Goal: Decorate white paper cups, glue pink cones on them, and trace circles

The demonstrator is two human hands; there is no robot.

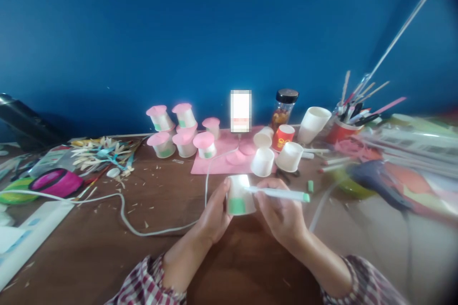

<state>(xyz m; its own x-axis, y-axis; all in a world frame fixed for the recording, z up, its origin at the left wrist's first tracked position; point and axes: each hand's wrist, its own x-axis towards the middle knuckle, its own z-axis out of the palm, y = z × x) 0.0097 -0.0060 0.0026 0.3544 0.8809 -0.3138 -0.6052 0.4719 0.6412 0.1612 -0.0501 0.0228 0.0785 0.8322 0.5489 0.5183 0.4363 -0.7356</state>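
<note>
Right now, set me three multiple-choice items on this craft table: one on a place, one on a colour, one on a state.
1. Where does the jar with the black lid stand?
A. At the back by the blue wall, right of the pink sheet
B. On the plaid sleeve
C. Inside the red cup of tools

2. What colour is the patch on the paper cup held in the hands?
A. Orange
B. Green
C. Black

3. How is the marker held?
A. Lying loose on the table
B. Standing in a cup
C. Gripped in the right hand, its tip at the cup

Answers: 1 A, the jar stands against the wall beside the pink sheet. 2 B, a green block shows low on the cup's side. 3 C, the right hand grips the marker while the left hand steadies the cup.
</note>
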